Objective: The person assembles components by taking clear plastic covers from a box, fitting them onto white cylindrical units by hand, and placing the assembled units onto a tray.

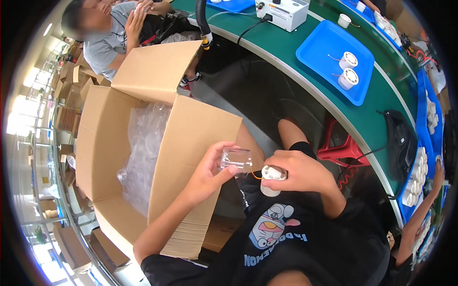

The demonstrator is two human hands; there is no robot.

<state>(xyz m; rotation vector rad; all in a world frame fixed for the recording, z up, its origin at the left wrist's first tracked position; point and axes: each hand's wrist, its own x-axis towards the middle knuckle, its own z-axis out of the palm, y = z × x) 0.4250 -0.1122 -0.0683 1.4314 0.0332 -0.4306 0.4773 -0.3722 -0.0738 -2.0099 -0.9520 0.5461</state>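
Observation:
My left hand (210, 168) grips a clear plastic cup (236, 158) lying on its side, its open end hard to make out. In my right hand (305, 172) is a white round plastic unit (271, 191) with a slotted top, held over my lap. A thin orange wire (256, 174) runs from this unit toward the cup's near end; whether its tip is inside the cup I cannot tell. To the left of my hands stands an open cardboard box (191, 143), and in it lies a bag of many clear plastic cups (147, 148).
On the green worktable (305, 86), a blue tray (317, 47) carries two similar white units (348, 78). A white powered box (285, 14) and a black hose (201, 21) are farther back. A red stool (341, 148) stands under the table edge. Another person (107, 38) sits at the upper left.

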